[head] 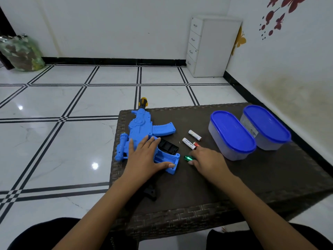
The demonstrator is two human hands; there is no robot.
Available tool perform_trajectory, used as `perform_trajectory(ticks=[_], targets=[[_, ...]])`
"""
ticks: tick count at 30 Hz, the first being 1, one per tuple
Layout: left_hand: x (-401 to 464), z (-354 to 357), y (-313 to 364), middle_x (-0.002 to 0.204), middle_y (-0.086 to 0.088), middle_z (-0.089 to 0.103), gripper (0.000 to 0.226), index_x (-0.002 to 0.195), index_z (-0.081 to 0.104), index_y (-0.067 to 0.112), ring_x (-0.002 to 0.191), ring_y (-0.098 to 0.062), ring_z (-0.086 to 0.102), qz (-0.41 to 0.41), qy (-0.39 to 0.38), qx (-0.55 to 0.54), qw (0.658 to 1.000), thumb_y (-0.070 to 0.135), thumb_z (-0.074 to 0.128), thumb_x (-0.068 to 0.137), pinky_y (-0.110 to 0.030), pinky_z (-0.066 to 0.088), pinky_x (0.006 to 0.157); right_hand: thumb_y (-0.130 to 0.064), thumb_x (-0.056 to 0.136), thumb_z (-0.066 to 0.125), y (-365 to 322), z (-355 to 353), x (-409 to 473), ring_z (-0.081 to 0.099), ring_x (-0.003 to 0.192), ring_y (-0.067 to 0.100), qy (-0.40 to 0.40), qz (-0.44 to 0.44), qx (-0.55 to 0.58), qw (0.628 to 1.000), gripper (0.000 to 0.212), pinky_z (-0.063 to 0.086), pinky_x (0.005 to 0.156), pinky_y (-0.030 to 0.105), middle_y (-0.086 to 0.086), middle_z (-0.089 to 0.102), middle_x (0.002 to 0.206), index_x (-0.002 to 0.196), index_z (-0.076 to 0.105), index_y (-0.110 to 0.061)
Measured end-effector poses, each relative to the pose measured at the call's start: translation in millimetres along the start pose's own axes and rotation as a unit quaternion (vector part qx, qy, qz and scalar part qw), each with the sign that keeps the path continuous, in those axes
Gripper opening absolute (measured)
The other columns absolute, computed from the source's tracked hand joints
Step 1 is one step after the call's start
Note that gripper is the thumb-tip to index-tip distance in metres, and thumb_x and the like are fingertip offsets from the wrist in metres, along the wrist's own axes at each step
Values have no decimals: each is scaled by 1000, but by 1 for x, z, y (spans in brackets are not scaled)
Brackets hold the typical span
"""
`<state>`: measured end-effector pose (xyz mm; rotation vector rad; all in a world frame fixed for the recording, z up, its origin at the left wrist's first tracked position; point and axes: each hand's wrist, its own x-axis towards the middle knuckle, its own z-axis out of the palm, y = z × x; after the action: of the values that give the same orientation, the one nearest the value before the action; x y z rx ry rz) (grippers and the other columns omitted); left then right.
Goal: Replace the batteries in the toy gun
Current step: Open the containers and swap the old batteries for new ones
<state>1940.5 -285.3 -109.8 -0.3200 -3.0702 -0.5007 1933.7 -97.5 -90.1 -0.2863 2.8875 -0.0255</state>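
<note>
1. Landmark: the open battery compartment [166,159] at the stock end of the blue toy gun [142,130]. The gun lies flat on the table [252,186], muzzle pointing away from me, compartment at its near end. All places below are taken from this compartment.

2. My left hand [146,157] lies flat on the gun, just left of the compartment. Fingers straight and spread, thumb reaching along the compartment's near edge. It presses and steadies; it holds nothing.

3. My right hand [207,161] is to the right of the compartment, apart from it. Its fingertips rest at the green battery [188,157], which lies between the hand and the compartment. Fingers look curled down onto it; whether the grip has closed on it or only touches, I cannot tell, since the hand hides the far part of the cell.

4. Two white batteries [189,143] [195,135] lie further right and away from the compartment, long axes slanting. A red-tipped cell [196,144] sits just beside the nearer white one, near my right fingertips.

5. The black cover [168,147] lies touching the compartment's far side, off the gun.

6. Relation that matters: the green battery is right of the compartment and the right hand is the nearer one. Judgement: the cell's long axis must be turned to match the bay's slots before it goes leftward in.

7. Polarity marks inside the bay: too small to read.

8. Two blue-lidded tubs [232,134] [266,127] stand well right of the compartment.
</note>
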Motion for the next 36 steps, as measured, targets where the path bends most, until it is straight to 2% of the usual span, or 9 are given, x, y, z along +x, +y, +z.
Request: perform_trajectory(ticks=[2, 5, 11, 14, 17, 20, 30, 33, 36], targets=[[-1, -2, 6, 153, 6, 23, 94, 144, 23, 27, 143, -10, 6, 10, -3, -8, 1000, 77, 46, 68, -44, -12, 113, -34, 95, 47, 2, 0, -2, 53, 114, 20, 12, -3, 14, 1000, 36, 46, 91, 34, 3, 52, 127, 128, 51, -19], [2, -5, 17, 151, 5, 28, 81, 142, 29, 26, 143, -10, 13, 30, 8, -8, 999, 68, 48, 76, -39, -6, 115, -34, 95, 47, 15, -10, -13, 54, 112, 18, 67, -6, 75, 995, 34, 47, 91, 34, 1, 56, 125, 126, 53, -21], [8, -10, 63, 136, -2, 50, 66, 130, 50, 19, 131, -16, 39, 94, 71, -74, 990, 60, 54, 78, -28, 21, 109, -23, 88, 62, 82, -20, -51, 64, 91, 26, 311, 65, 221, 922, 20, 48, 79, 37, 9, 71, 98, 99, 71, -9], [9, -6, 103, 120, -5, 62, 62, 115, 63, 14, 112, -23, 56, 125, 106, -132, 978, 61, 54, 75, -22, 33, 93, -19, 88, 60, 135, -21, -61, 61, 100, 28, 353, 179, 203, 896, 23, 45, 82, 35, 11, 67, 109, 107, 67, -9], [15, 6, 146, 137, 0, 50, 48, 121, 59, 19, 119, -16, 52, 126, 94, -179, 971, 44, 63, 81, -27, 37, 98, -18, 87, 61, 177, -16, -55, 51, 119, 30, 322, 250, 188, 894, 41, 42, 93, 38, 13, 57, 127, 126, 56, -9], [21, 28, 182, 143, 0, 44, 49, 127, 54, 18, 131, -12, 39, 150, 74, -188, 968, 41, 61, 84, -26, 31, 105, -18, 84, 65, 191, -5, -41, 46, 125, 28, 288, 211, 170, 918, 48, 35, 104, 38, 12, 53, 134, 130, 54, -10], [20, 86, 253, 141, -7, 46, 61, 140, 35, 8, 129, -19, 43, 111, -37, -266, 957, 25, 60, 87, -22, 33, 97, -24, 90, 57, 207, 13, -78, 44, 129, 16, 310, 119, 105, 937, 38, 20, 112, 31, 2, 50, 140, 128, 56, -18], [21, 98, 262, 145, -7, 40, 76, 143, 24, 10, 131, -18, 40, 94, -39, -318, 943, 28, 66, 81, -25, 34, 100, -19, 84, 64, 200, 26, -102, 55, 120, 20, 320, 55, 121, 938, 36, 32, 108, 35, 6, 61, 128, 119, 63, -11], [25, 110, 267, 139, -6, 44, 75, 140, 28, 12, 125, -18, 47, 83, 2, -361, 929, 27, 60, 75, -28, 41, 97, -19, 61, 70, 196, 36, -107, 72, 84, 20, 399, 21, 78, 914, 29, 55, 78, 43, 7, 75, 91, 87, 75, -8]])
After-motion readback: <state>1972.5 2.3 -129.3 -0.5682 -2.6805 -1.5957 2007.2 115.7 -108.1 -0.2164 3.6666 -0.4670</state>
